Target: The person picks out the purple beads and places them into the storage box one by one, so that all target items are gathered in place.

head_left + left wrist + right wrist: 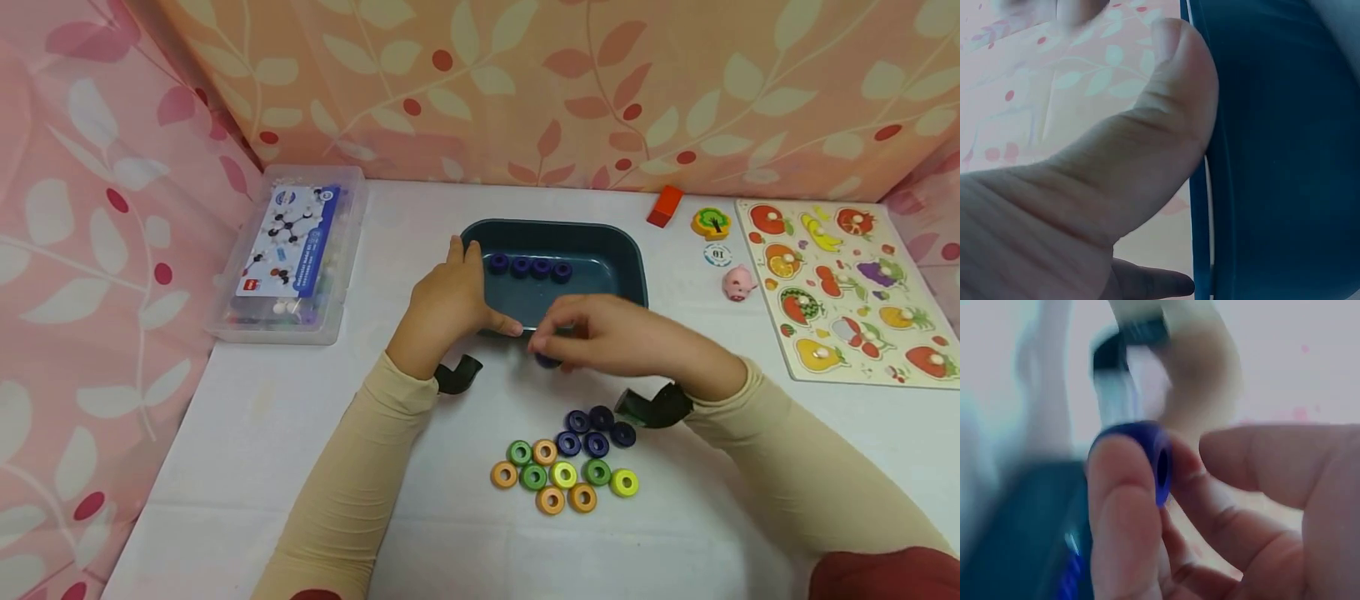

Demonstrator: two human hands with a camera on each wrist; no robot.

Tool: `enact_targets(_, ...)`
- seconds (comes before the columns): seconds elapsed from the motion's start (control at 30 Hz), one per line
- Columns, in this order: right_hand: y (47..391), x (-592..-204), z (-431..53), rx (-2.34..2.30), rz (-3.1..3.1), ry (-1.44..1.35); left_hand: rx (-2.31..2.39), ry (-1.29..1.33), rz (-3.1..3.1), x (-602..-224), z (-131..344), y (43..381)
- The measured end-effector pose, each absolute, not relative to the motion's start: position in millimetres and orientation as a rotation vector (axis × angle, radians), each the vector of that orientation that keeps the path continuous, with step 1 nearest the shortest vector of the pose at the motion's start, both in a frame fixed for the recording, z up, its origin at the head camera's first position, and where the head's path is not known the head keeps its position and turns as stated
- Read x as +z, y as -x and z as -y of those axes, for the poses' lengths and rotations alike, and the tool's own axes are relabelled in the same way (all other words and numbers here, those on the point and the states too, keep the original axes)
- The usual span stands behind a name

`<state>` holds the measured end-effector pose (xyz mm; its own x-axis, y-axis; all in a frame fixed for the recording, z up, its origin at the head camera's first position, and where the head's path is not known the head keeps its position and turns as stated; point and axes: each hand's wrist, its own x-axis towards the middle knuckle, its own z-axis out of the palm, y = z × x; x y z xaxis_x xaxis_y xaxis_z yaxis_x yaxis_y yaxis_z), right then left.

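Note:
A dark teal tray (615,279) lies on the white table, with several purple ring beads (541,267) in a row inside it. My left hand (450,296) rests against the tray's near-left corner, its fingers extended along the left side; in the left wrist view the thumb (1166,112) touches the rim. Just outside the near rim, my right hand (600,337) pinches another purple ring bead (1159,459) between its fingertips. Nearer to me lie several loose dark purple ring beads (597,444) and several green, orange and yellow ring beads (563,475).
A clear plastic case (322,317) with a printed label stands at the left. On the right lies a fruit puzzle board (847,287). Between tray and board are a red block (664,207), a tree piece (711,223), a round token (717,254) and a pink pig figure (738,283).

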<state>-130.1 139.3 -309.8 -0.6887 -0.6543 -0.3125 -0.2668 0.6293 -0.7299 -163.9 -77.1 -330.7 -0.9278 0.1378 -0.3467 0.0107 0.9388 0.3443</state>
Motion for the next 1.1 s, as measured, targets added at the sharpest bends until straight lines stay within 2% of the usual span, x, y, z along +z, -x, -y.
enact_targets(0.17, 171, -304, -163, -0.888, -2.411, 0.456, 0.476, -0.097, -2.720, -332, 76, 164)
enact_targets(0.3, 200, -321, -169, -0.844, -2.419, 0.338, 0.465, -0.090, -2.722, -332, 76, 164)
enact_targets(0.43, 214, -338, -168, -0.866, -2.357, 0.286, 0.460, -0.093, -2.715, -331, 76, 163)
enact_targets(0.87, 224, -347, -171, -0.983, -2.161, 0.193, 0.467, -0.103, -2.722, -331, 74, 165)
enact_targets(1.1, 208, -331, -177, -1.026, -2.208, 0.242, 0.462, -0.091, -2.725, -330, 76, 164)
